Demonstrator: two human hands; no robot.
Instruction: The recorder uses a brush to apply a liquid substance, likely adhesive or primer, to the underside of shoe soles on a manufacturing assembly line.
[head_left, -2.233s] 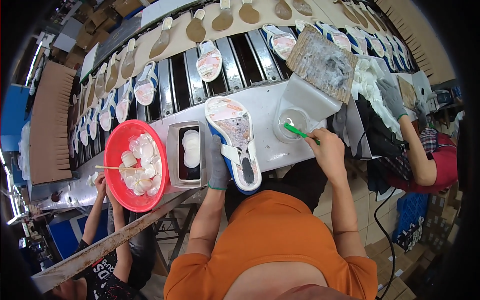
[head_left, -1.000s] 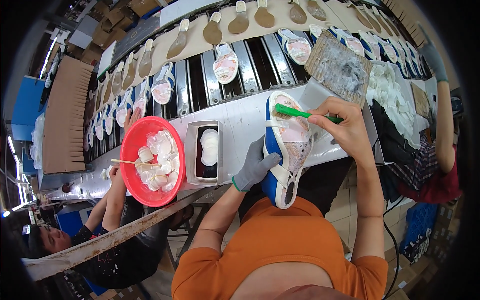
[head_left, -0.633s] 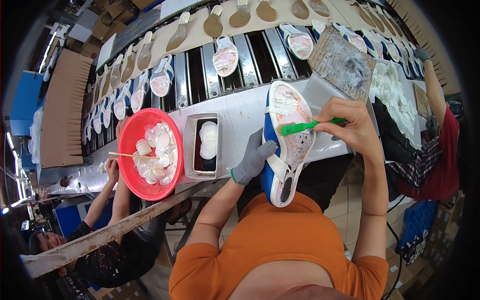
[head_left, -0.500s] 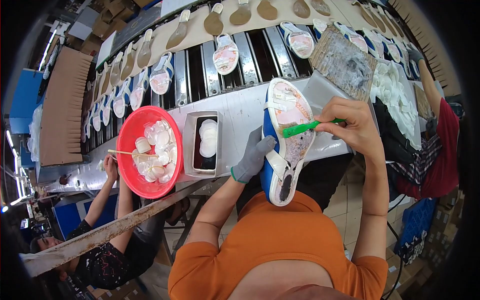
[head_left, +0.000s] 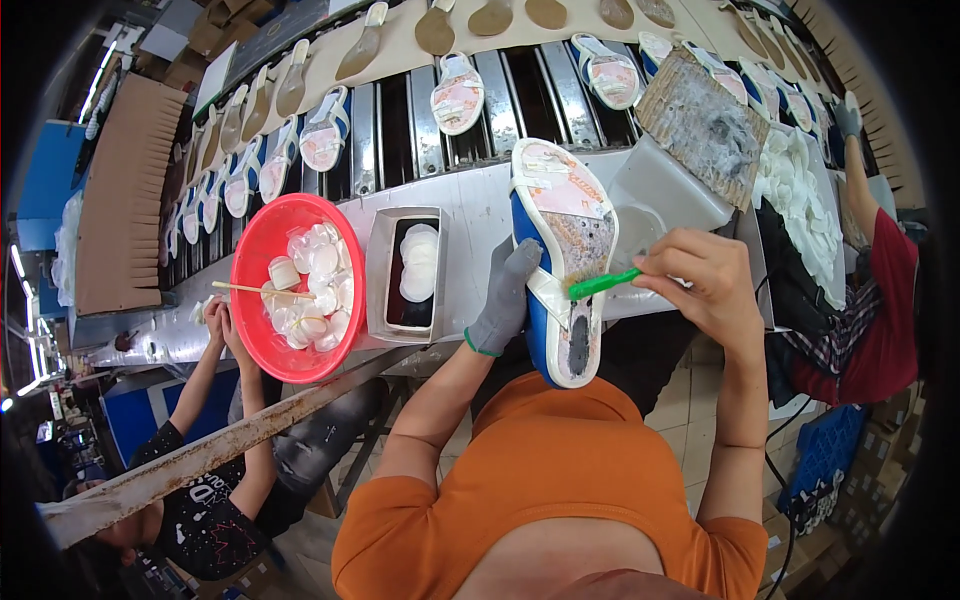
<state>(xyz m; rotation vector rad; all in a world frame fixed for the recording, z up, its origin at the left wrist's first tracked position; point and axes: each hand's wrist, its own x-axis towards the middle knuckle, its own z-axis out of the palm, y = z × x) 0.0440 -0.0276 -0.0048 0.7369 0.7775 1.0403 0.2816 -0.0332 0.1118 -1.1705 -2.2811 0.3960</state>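
My left hand [head_left: 507,292], in a grey glove, is closed around the left side of a sandal upper [head_left: 566,200] with blue and white edges, its sole side turned up toward me. The underside shows pinkish printed lining at the far end and a grey speckled middle. In my bare right hand [head_left: 700,287] a green brush [head_left: 604,283] is pinched by its handle. Its bristle head touches the grey middle of the sandal, near the strap. The palm and some fingers of my left hand are hidden behind the sandal.
A red bowl [head_left: 245,330] of white discs and a grey box [head_left: 378,300] with white pads stand at left. Beyond them a roller conveyor [head_left: 395,140] carries several sandals. A stained cardboard piece [head_left: 700,120] lies right, over a white tray [head_left: 660,190]. Co-workers sit on both sides.
The brush has shifted down the sandal toward the strap. The sandal and my left hand have moved slightly left and away from me.
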